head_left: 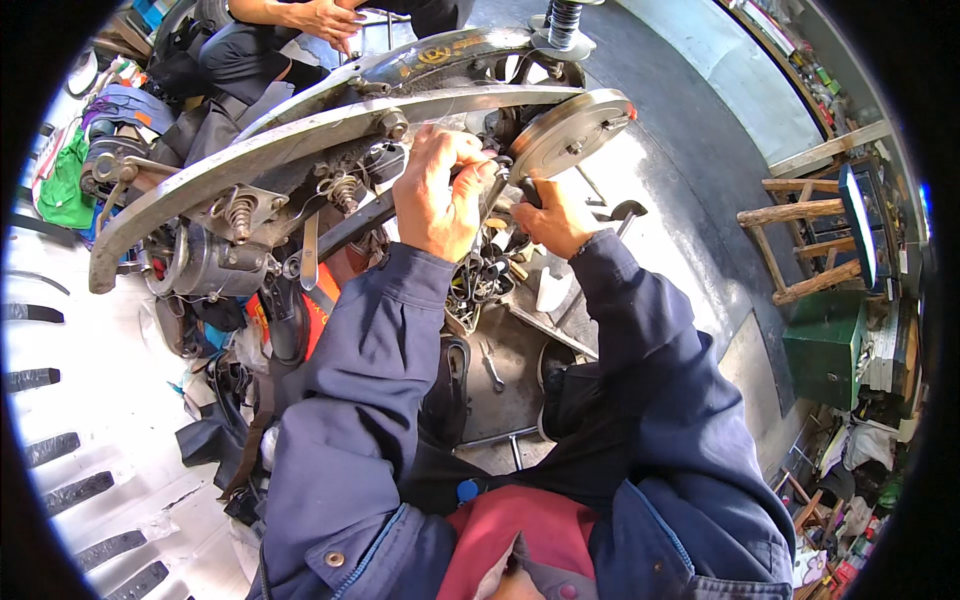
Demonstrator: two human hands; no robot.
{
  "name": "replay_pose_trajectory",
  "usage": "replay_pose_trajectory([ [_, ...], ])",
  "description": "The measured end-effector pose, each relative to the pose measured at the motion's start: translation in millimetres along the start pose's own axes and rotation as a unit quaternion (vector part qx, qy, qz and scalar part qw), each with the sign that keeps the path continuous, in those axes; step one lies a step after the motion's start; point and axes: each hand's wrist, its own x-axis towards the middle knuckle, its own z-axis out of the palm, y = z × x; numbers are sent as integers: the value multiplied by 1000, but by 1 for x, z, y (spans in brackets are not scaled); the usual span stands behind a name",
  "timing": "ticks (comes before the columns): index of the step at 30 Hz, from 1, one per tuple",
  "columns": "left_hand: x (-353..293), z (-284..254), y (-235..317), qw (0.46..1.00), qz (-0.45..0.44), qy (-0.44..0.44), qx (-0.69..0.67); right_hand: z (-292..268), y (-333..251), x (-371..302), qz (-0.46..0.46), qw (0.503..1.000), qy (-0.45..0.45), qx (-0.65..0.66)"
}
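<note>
A cobbler-style sewing machine with a long curved metal arm (250, 150) spans the upper part of the view. My left hand (432, 200) is closed just below that arm, thumb and fingers pinched near a small dark piece by the wheel. What it grips, if anything, is hidden. My right hand (562, 220) is curled shut below the round grey metal wheel (565, 145). A dark, narrow end (530, 192) sticks up from its fingers; its kind cannot be made out. Small loose parts and tools (480, 275) lie in a tray-like heap beneath both hands.
A wrench (494, 370) lies on the floor between my feet. Another person's hands (325, 22) show at the top. A wooden stool (805, 210) and a green box (825, 345) stand at the right. A second machine's dark arm (440, 58) lies behind; bags and cloths crowd the left.
</note>
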Motion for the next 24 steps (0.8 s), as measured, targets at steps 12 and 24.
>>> replay_pose_trajectory([
  [12,-3,-4,-4,1000,8,-20,18,-101,34,26,20,969,243,27],
  [24,-4,-2,-2,1000,-18,-18,4,-90,-20,-1,-72,992,61,79],
])
